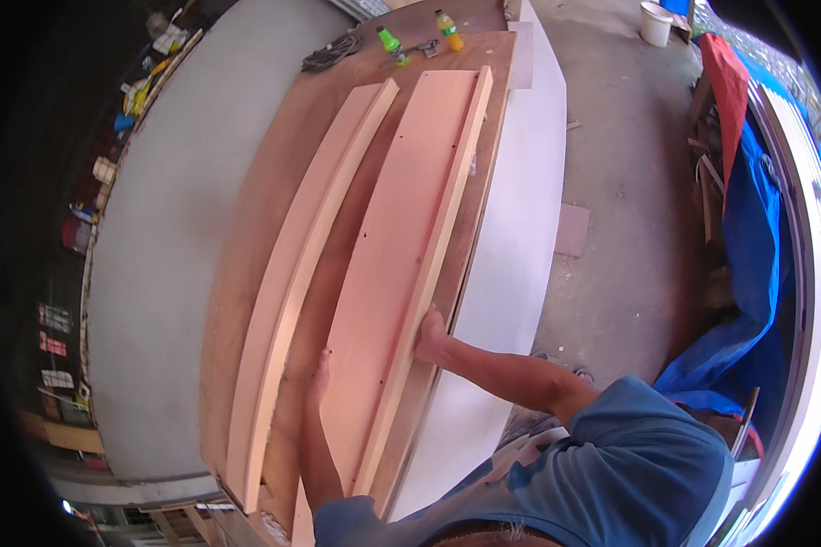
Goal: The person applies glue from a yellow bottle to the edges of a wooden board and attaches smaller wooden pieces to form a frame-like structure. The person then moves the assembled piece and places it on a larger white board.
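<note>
A long, wide pinkish board [405, 191] lies lengthwise on the brown wooden worktop, with a raised pale strip [447, 214] along its right edge and several small dark holes. My left hand [318, 376] is against the board's left edge, fingers pointing away from me and partly hidden at the edge. Around the right edge strip my right hand [431, 337] is closed, its fingertips out of sight. To the left, apart from the wide board, rests a narrower board [315, 205] with a similar raised strip.
At the worktop's [255, 214] far end are a green bottle [389, 41], an orange drink bottle [449, 32], a power tool [421, 50] and coiled cable [332, 53]. A white panel [511, 237] runs along the right side. Blue tarp [753, 264] and a white bucket [655, 25] are farther right.
</note>
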Demonstrator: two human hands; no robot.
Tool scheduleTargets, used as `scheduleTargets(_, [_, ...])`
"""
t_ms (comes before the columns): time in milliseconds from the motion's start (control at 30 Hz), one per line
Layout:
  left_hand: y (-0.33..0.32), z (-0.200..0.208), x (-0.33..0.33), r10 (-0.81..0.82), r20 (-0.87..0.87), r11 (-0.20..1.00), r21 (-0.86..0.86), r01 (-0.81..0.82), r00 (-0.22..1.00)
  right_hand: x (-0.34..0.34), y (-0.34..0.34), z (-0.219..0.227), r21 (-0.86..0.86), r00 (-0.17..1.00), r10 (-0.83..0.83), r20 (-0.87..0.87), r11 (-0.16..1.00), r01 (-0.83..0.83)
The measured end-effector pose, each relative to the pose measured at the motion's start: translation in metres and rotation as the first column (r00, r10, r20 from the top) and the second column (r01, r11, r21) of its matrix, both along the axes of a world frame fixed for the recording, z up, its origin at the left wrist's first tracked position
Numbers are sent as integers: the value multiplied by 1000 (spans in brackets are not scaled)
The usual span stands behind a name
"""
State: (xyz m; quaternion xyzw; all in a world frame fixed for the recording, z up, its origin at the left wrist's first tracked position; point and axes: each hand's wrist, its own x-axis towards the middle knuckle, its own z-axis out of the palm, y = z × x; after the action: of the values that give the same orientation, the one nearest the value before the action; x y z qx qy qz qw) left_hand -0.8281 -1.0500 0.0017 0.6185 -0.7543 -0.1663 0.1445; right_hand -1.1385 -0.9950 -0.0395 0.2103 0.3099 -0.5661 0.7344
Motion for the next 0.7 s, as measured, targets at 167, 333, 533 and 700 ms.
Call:
scheduleTargets(167, [48,102,-10,304,240,948,16,-317,922,-9,7,54,-255,992,-67,103,963,91])
scheduleTargets(333, [106,206,-106,342,249,916,127,-380,906,-24,22,19,-433,977,46,207,900,50])
scheduleTargets(533, [156,243,-144,189,223,975,-162,-155,956,16,92,27,-426,889,255,379,901,-77])
scheduleTargets(700, [176,259,-221,173,200,969,-212,-130,964,10,108,25,-573,795,384,470,817,-56])
